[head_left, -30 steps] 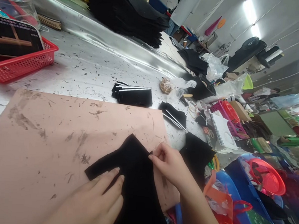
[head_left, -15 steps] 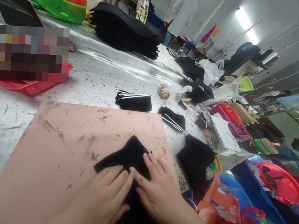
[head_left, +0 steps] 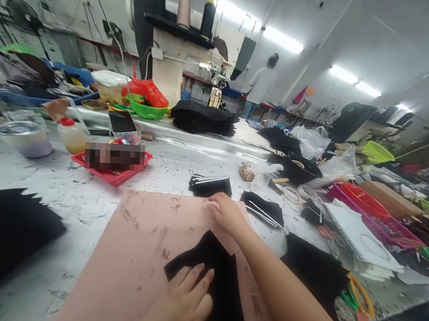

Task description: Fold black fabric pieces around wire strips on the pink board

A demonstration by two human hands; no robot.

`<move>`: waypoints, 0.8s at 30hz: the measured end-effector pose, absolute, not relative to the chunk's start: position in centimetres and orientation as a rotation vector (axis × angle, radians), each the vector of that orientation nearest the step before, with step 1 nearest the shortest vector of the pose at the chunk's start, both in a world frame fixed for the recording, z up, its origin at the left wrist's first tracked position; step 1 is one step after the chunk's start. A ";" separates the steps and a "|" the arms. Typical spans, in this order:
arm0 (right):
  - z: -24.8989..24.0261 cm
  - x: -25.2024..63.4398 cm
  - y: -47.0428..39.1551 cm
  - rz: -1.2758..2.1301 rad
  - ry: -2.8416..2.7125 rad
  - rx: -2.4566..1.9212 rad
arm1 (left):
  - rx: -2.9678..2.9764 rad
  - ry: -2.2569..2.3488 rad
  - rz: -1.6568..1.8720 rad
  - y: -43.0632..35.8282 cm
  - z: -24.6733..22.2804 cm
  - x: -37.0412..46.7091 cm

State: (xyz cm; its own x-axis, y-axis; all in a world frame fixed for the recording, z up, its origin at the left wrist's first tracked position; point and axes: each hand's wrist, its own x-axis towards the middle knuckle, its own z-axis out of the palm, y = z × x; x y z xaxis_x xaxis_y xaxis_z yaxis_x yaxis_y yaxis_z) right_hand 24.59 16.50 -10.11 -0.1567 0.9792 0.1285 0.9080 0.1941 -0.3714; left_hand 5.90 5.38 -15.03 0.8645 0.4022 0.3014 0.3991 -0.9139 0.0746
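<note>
A dark, black cut piece of fabric [head_left: 221,266] lies on the pink board [head_left: 146,219]. My left hand [head_left: 189,298] rests on it, fingers spread and pressing flat. My right hand [head_left: 229,214] is stretched out to the board's far edge, its fingertips beside a small stack of black pieces with white strips [head_left: 212,185]. Its fingers are partly extended and I see nothing between them. Whether it touches the stack I cannot tell. Just right of it lies a second black stack with white edges [head_left: 264,208].
At the left lies a black pile with jagged edges [head_left: 12,241]; a red basket [head_left: 116,174] stands behind the board. On the right are more black pieces [head_left: 313,266], a spiral notebook [head_left: 361,235] and scissors with orange handles [head_left: 362,293]. A person [head_left: 261,84] stands far back.
My right hand has left the black fabric and moved forward to the stack with white strips. My left hand stays on the fabric. The camera view has tilted up.
</note>
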 end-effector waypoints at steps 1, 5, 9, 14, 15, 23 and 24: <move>-10.3 24.3 18.2 0.255 -2.169 -1.754 | 3.019 0.656 0.596 5.6 -15.7 6.1; -10.8 23.2 23.0 0.140 -2.284 -1.700 | 2.897 0.730 1.040 5.9 -17.5 6.5; -10.7 22.8 23.4 0.021 -2.346 -1.605 | 2.632 0.766 1.095 6.3 -17.1 5.6; -8.5 21.5 16.9 -0.063 -2.383 -1.395 | 2.105 1.188 1.087 6.6 -13.4 3.5; -8.0 21.0 14.9 -0.052 -2.396 -1.328 | 1.890 1.233 1.094 6.5 -12.6 3.3; -6.5 18.6 4.1 0.315 -2.051 -1.091 | 1.420 1.060 0.920 4.8 -9.7 3.6; -6.5 18.6 3.7 0.307 -2.025 -1.096 | 1.439 1.062 0.899 4.5 -9.6 3.5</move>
